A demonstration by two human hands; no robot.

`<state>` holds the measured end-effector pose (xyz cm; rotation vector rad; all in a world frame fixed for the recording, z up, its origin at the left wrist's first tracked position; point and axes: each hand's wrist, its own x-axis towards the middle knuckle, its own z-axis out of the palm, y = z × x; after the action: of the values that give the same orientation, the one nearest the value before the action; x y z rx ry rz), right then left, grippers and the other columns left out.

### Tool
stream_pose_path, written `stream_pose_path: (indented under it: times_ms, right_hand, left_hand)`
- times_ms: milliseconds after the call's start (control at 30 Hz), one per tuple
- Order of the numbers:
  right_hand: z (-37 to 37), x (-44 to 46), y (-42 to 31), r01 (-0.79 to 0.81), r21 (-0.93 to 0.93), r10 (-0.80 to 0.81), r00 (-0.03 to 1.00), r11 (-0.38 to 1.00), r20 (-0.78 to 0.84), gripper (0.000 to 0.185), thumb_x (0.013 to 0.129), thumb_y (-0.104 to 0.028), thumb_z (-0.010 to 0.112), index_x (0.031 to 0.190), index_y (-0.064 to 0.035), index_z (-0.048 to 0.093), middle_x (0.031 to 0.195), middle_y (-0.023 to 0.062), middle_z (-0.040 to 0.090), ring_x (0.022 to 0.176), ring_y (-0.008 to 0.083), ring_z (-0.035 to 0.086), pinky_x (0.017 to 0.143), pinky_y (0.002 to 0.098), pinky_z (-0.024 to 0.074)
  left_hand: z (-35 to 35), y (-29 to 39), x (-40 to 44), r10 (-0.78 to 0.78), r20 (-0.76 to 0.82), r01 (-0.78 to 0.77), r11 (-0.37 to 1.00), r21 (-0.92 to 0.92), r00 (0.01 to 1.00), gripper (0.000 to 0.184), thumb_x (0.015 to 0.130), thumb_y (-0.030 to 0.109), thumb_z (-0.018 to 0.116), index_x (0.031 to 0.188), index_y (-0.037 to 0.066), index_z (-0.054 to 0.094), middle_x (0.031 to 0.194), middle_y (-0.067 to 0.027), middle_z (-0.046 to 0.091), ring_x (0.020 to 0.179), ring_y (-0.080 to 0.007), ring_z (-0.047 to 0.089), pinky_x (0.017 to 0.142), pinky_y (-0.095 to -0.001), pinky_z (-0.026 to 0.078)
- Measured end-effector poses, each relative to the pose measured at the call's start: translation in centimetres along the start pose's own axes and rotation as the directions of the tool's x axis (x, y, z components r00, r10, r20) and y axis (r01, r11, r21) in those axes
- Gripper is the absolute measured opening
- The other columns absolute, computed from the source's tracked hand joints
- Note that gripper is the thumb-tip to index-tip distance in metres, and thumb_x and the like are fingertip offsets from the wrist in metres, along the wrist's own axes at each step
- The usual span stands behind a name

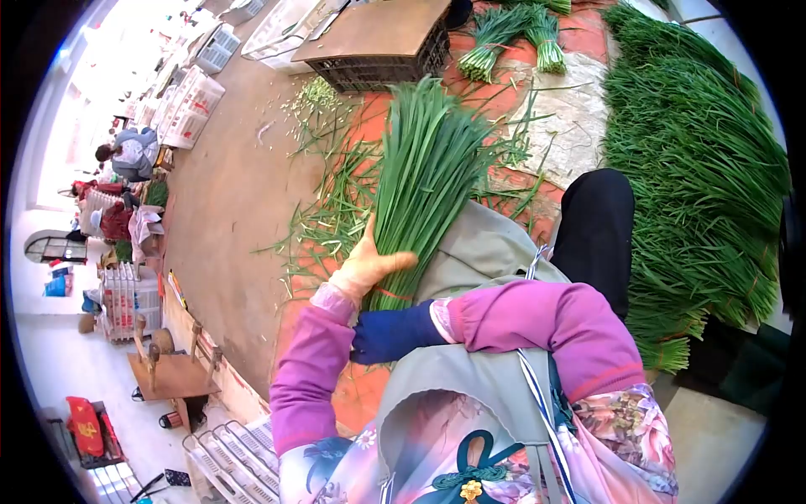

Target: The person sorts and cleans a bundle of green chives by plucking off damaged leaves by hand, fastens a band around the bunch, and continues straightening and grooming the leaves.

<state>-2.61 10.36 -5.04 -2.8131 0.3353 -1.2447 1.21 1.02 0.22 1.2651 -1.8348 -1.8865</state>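
Observation:
A thick bunch of garlic chives (424, 181) lies tilted across my lap, its leaf tips pointing away from me. My left hand (369, 262) is closed around the lower part of the bunch, thumb across the top. A red rubber band (392, 296) circles the stalks just below it. My right hand (390, 333), in a dark blue glove, is closed at the cut stalk ends; its fingertips are partly hidden. Under the bunch is a grey-green apron (478, 244).
Banded chive bunches (550, 50) lie at the back. A large chive pile (688, 176) fills the right side. Loose trimmings (340, 197) litter the orange sheet (369, 126). A wooden board on a black crate (378, 42) stands ahead. Another person (134, 155) sits far left near white baskets (191, 109).

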Motion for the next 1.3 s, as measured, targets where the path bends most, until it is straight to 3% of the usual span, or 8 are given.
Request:
stream_pose_path:
  times_ms: [100,233,400,633,733,800,900,1300]
  right_hand:
    - [-3.6,-0.2,0.3,0.054,-0.042,-0.061,0.977,0.998,-0.206,0.013,0.070,-0.021,0.054,0.079,-0.0118,0.057,0.062,0.0043,0.054,0.058,0.0237,0.057,0.050,0.0361,0.0437]
    - [-7.3,-3.3,0.3,-0.104,-0.094,0.117,0.981,0.990,0.152,0.011,0.072,-0.021,0.051,0.078,-0.0113,0.053,0.065,0.0011,0.051,0.061,0.0182,0.053,0.054,0.0312,0.0410]
    - [-7.4,-4.9,0.4,-0.128,-0.143,0.147,0.981,0.981,0.130,0.009,0.070,-0.020,0.052,0.074,-0.0119,0.050,0.063,0.0006,0.049,0.059,0.0182,0.052,0.056,0.0322,0.0411]
    - [-13.7,-6.1,4.9,-0.383,-0.378,0.306,0.919,0.843,-0.248,0.021,0.067,-0.023,0.054,0.081,-0.0078,0.052,0.064,0.0031,0.048,0.072,0.0242,0.054,0.090,0.0508,0.0344]
    - [-12.5,-8.5,6.0,-0.482,-0.538,0.430,0.873,0.691,-0.229,0.023,0.067,-0.022,0.055,0.084,-0.0061,0.052,0.066,0.0040,0.050,0.071,0.0248,0.056,0.079,0.0458,0.0429]
    - [-12.1,-8.9,5.7,-0.580,-0.366,0.660,0.736,0.728,0.147,0.022,0.069,-0.019,0.054,0.086,-0.0052,0.052,0.068,0.0053,0.052,0.067,0.0233,0.056,0.061,0.0387,0.0464]
    - [-12.5,-9.0,3.7,-0.549,-0.309,0.609,0.779,0.777,0.149,0.019,0.071,-0.016,0.053,0.086,-0.0041,0.052,0.068,0.0061,0.052,0.062,0.0225,0.055,0.049,0.0348,0.0435]
    - [-12.6,-9.9,1.4,-0.528,-0.480,0.644,0.757,0.701,0.108,0.035,0.074,-0.015,0.050,0.107,-0.0029,0.052,0.084,0.0093,0.052,0.070,0.0210,0.051,0.053,0.0332,0.0394]
  left_hand:
    - [-0.2,-0.5,2.4,-0.052,-0.097,0.014,0.933,-0.360,0.994,0.086,0.071,0.009,0.073,0.137,0.004,0.018,0.110,-0.0093,0.054,0.094,-0.0179,0.055,0.081,-0.0299,0.046]
    - [-0.7,0.5,3.2,-0.087,-0.080,0.058,0.947,-0.316,0.993,0.076,0.076,0.010,0.069,0.135,0.004,0.023,0.107,-0.0088,0.056,0.089,-0.0163,0.057,0.076,-0.0295,0.048]
    - [0.5,1.9,3.3,-0.111,-0.201,0.077,0.982,-0.173,0.973,0.053,0.078,0.012,0.065,0.123,0.000,0.041,0.100,-0.0081,0.059,0.083,-0.0150,0.058,0.072,-0.0270,0.049]
    - [1.0,-0.6,1.6,-0.005,-0.285,-0.106,0.921,-0.376,0.959,0.031,0.079,0.009,0.062,0.107,-0.002,0.053,0.093,-0.0070,0.061,0.079,-0.0139,0.058,0.072,-0.0257,0.048]
    - [1.9,0.1,0.5,-0.069,-0.441,-0.111,0.922,-0.371,0.895,0.029,0.078,0.006,0.060,0.105,-0.002,0.054,0.091,-0.0076,0.061,0.076,-0.0152,0.059,0.069,-0.0267,0.050]
    - [1.9,-0.4,0.1,-0.102,-0.551,-0.168,0.893,-0.417,0.828,0.026,0.078,0.005,0.059,0.103,-0.002,0.054,0.088,-0.0080,0.062,0.072,-0.0171,0.060,0.066,-0.0281,0.052]
    - [1.6,-0.9,-0.4,-0.082,-0.561,-0.232,0.854,-0.465,0.824,0.024,0.079,0.006,0.057,0.102,-0.002,0.054,0.089,-0.0088,0.062,0.073,-0.0178,0.061,0.066,-0.0288,0.052]
    - [1.9,-1.5,-1.0,-0.023,-0.496,-0.243,0.851,-0.466,0.868,0.034,0.089,0.027,0.052,0.108,0.000,0.053,0.094,-0.0070,0.060,0.079,-0.0148,0.058,0.069,-0.0254,0.049]
